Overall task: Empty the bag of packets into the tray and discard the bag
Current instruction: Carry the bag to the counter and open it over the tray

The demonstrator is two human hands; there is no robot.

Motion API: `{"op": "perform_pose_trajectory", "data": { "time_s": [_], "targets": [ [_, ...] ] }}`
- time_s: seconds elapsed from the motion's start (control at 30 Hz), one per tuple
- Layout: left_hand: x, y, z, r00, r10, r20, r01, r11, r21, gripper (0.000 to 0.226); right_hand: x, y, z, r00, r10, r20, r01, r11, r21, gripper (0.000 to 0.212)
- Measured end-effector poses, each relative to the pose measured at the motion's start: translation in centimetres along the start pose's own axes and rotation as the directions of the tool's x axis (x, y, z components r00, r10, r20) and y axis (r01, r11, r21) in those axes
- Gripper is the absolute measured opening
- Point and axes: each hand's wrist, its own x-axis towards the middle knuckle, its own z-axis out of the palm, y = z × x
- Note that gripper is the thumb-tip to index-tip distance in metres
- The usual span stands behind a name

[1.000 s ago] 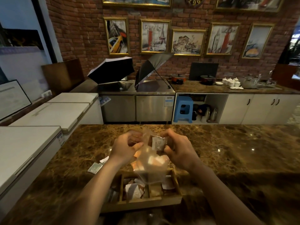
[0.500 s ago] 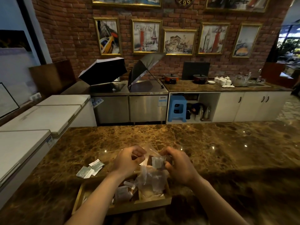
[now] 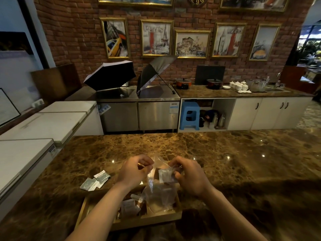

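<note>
A clear plastic bag hangs over the wooden compartment tray near the counter's front edge. My left hand pinches the bag's top left edge. My right hand grips the top right edge together with a small white packet. A few packets show dimly through the bag. More packets lie in the tray's compartments, partly hidden by my left forearm.
Several loose silvery sachets lie on the brown marble counter left of the tray. White chest freezers stand at the left. Behind are steel units with two open umbrellas and a blue stool.
The view has tilted up, so my hands, the bag and the tray sit lower in frame. The bag has dropped closer to the tray, and both hands keep hold of its top.
</note>
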Motion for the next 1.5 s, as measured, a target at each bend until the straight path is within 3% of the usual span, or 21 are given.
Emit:
{"op": "perform_pose_trajectory", "data": {
  "time_s": [0.7,0.77,0.9,1.0,1.17,1.3,1.5],
  "targets": [
    [0.1,1.2,-1.4,0.993,0.079,-0.09,-0.087,0.992,-0.09,0.023,0.8,-2.3,-3.3,0.988,-0.035,-0.149,0.037,0.999,0.011,0.028],
    [0.0,1.8,-1.6,0.994,0.088,-0.065,-0.097,0.985,-0.14,0.035,1.1,-2.5,-4.2,0.981,-0.013,-0.193,0.025,0.998,0.062,0.026],
    [-0.2,2.1,-1.6,0.992,0.052,0.113,-0.022,0.966,-0.256,0.061,1.3,-2.3,-5.0,0.952,0.1,-0.291,-0.04,0.978,0.206,0.021],
    [-0.4,2.2,-1.0,0.984,0.012,0.178,0.041,0.955,-0.293,0.063,1.1,-1.7,-5.4,0.918,0.272,-0.289,-0.136,0.899,0.416,0.017],
    [-0.2,2.9,0.4,0.989,-0.012,0.15,0.065,0.932,-0.357,0.059,-0.3,0.8,-6.2,0.868,0.46,-0.185,-0.256,0.735,0.628,0.016],
    [0.3,3.5,1.7,0.992,-0.038,0.121,0.082,0.921,-0.38,0.06,-2.1,3.4,-7.0,0.824,0.556,-0.108,-0.309,0.601,0.737,0.029],
    [0.9,4.6,5.5,0.992,-0.107,0.067,0.124,0.917,-0.378,0.051,-5.3,7.3,-7.7,0.718,0.691,-0.084,-0.338,0.451,0.826,0.031]
  ]
}}
